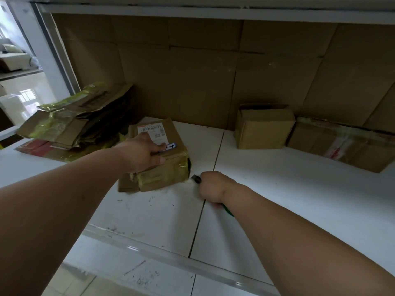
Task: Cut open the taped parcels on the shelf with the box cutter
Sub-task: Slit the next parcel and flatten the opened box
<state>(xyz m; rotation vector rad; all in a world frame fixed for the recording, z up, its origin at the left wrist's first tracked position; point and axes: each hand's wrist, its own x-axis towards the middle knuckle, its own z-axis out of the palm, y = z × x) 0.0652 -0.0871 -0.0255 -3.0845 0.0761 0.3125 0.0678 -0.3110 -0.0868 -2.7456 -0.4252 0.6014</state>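
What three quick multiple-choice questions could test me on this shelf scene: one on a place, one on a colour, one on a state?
1. Where does the left hand rest?
A. on the labelled parcel
B. on the bare shelf
C. on the flattened boxes

2. What colour is the tape on that parcel?
A. blue
B. yellowish
C. black

3. What is the right hand doing?
A. hanging open
B. lifting a box
C. gripping the cutter

Answers: 1 A, its fingers lie on the parcel's top. 2 B, yellowish tape wraps its near side. 3 C, the cutter's tip pokes from the fist.
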